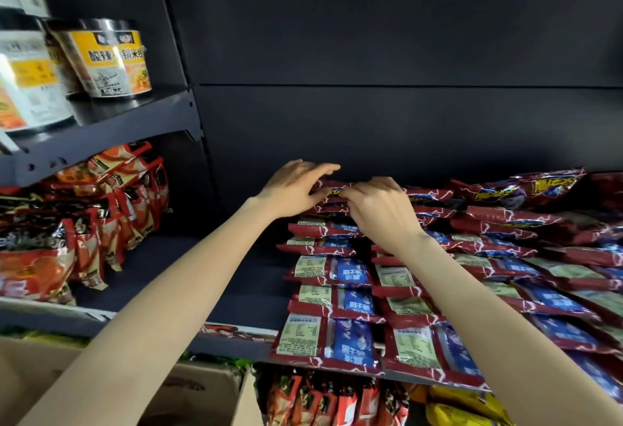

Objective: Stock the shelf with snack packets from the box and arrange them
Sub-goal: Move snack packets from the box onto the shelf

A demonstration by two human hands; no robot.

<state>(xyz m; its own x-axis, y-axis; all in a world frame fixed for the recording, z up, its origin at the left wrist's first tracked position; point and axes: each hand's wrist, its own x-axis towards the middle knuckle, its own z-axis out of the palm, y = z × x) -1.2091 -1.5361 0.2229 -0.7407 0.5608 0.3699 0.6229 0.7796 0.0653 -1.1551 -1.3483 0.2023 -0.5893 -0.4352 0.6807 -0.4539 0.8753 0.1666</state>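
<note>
Dark red snack packets (332,304) with blue and pale green label panels lie in overlapping rows on the dark shelf (236,294), filling its right half. Both my hands are at the back of the left-most row. My left hand (293,191) rests on the top red packet (332,196) with fingers spread over its far edge and thumb against it. My right hand (377,208) pinches the same packet's top edge from the right. The cardboard box (202,392) stands open at the bottom left, below the shelf; my left forearm hides part of it.
Orange-red noodle bags (84,223) stand at the shelf's left end. Yellow-labelled noodle cups (111,61) sit on the shelf above. A lower shelf holds more red and yellow bags (337,398). A strip of bare shelf lies between the two product groups.
</note>
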